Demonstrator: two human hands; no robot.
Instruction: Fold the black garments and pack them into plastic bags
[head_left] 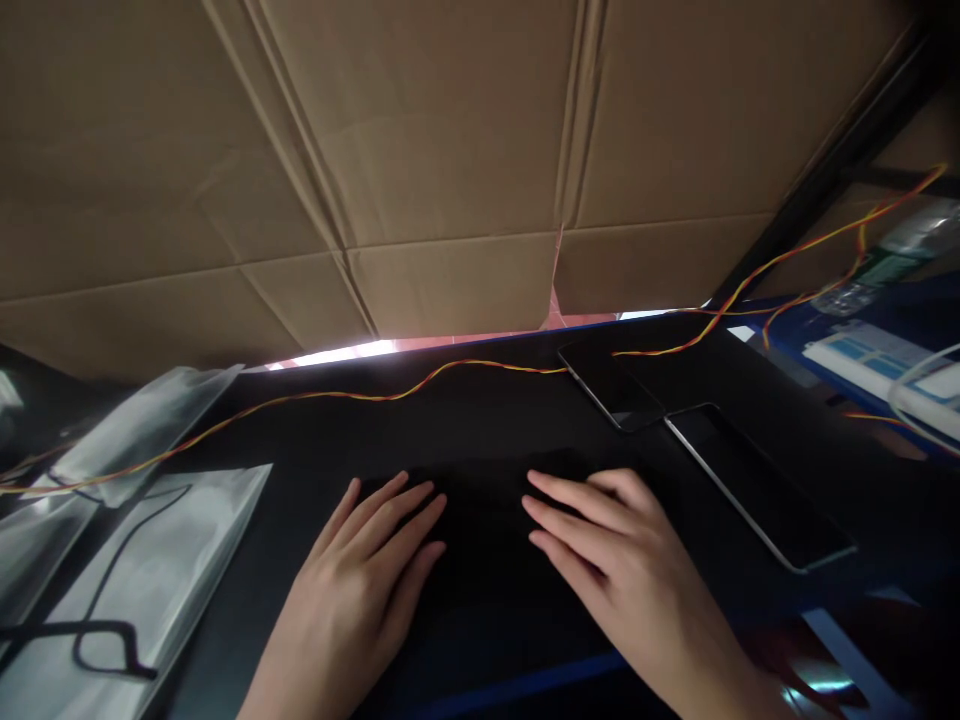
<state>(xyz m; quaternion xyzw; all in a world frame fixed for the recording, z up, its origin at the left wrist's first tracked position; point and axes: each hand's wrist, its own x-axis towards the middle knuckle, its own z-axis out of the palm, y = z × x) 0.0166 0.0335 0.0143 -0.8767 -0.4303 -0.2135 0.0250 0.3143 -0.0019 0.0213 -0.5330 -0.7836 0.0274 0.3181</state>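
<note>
Lying loosely spread over a black table (pixel 450 425), left hand (pixel 356 575) and right hand (pixel 626 550) seem empty and idle; grasping the nearer phone (pixel 757 485) would need reaching right.

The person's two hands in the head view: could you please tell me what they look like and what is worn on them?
The left hand and right hand are both bare, with slender fingers. No gloves, rings, watch or bracelet show, and no sleeve is visible at either wrist.

Black tabletop (pixel 450 430), brown cardboard (pixel 465 130), red-and-yellow twisted wire (pixel 326 394), black phones (pixel 754 485) edged silver, milky-white bags (pixel 202 530), white-and-blue packet (pixel 885 365)
</note>
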